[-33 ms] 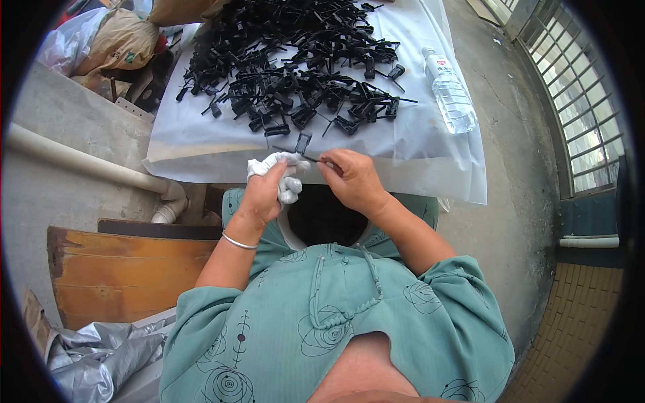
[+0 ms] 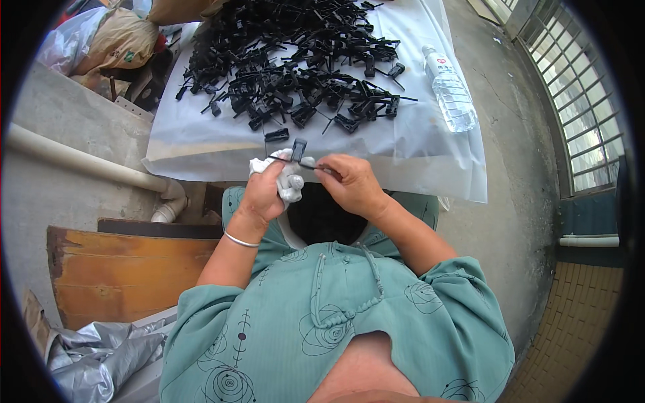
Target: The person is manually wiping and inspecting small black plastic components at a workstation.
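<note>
My left hand (image 2: 267,188), its fingers covered in white glove cloth, is closed on a small black plastic part (image 2: 297,150) with a blocky body and thin arms. From the other side my right hand (image 2: 353,183), bare, pinches the end of one thin arm of that same part. The body of the part stands up between the two hands, just over the near edge of the table. Past my hands lies a large heap of similar black plastic parts (image 2: 306,67). One loose black part (image 2: 276,135) lies at the heap's near side, close to my left hand.
White plastic sheeting (image 2: 201,144) covers the table. A clear water bottle (image 2: 451,97) lies at its right. Between my knees is a pale-rimmed container (image 2: 291,236) with a dark inside. Brown boards (image 2: 127,275) and a white pipe (image 2: 87,160) stand left; sacks (image 2: 124,43) lie far left.
The black part in my hands has turned, its body now tilted differently. My right hand has shifted slightly left and down.
</note>
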